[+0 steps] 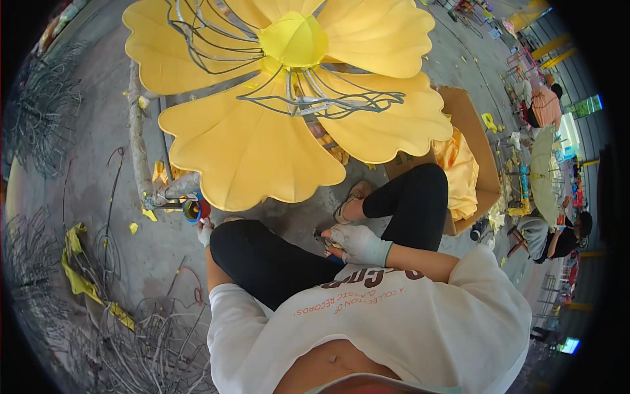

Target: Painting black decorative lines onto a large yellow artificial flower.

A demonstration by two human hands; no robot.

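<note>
My left hand [205, 232], in a white glove with bare fingertips, is at the far left beside my knee. It reaches to a small round blue and red container [195, 209]; my knee hides part of the hand, and its fingers are not clear. Between my legs my right hand [358, 245], gloved the same way, is closed around a small dark tool [321, 235], its kind unclear. In front of me stands a large flower with yellow fabric petals [252, 144], a lighter yellow round centre [293, 41] and grey wire loops [321, 104] rising over the petals.
A wrapped pipe stand [139, 131] is under the flower. On the right stands a cardboard box [478, 148] with shiny yellow cloth [457, 174]. Bundles of grey wire [147, 348] and yellow scraps [79, 276] cover the floor at left. Other people [567, 236] sit far right.
</note>
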